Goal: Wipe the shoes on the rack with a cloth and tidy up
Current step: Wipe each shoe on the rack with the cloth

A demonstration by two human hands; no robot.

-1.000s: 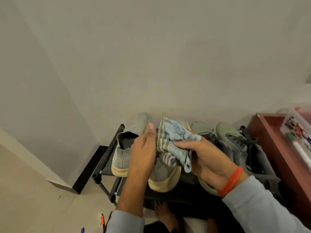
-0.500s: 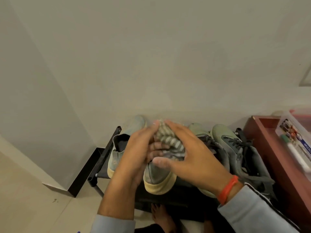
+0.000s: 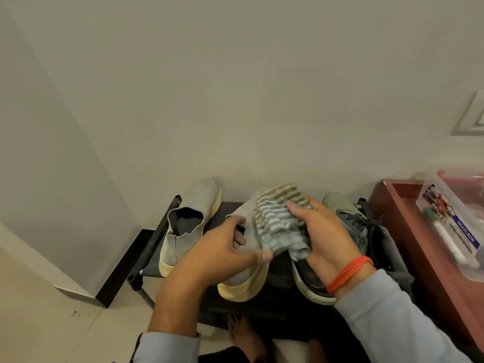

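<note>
A black shoe rack [image 3: 154, 242] stands against the wall with several shoes on it. My left hand [image 3: 222, 255] grips the collar of a grey knit shoe with a yellow sole [image 3: 243, 284], its thumb along the shoe's side. My right hand [image 3: 322, 231] presses a striped grey-and-white cloth [image 3: 277, 221] onto the top of that shoe. The matching knit shoe [image 3: 188, 226] sits to the left. A green sneaker with dark laces [image 3: 345, 216] lies to the right, and another sneaker's sole [image 3: 309, 284] shows under my right wrist.
A red-brown wooden shelf [image 3: 419, 247] stands at the right with a clear plastic box [image 3: 455, 221] of small items on it. The white wall rises behind the rack. My bare foot [image 3: 243, 336] is on the tiled floor below the rack.
My right hand has shifted the cloth to the right and spread it over the shoe's top. My left hand has slid down from the cloth to the shoe's collar.
</note>
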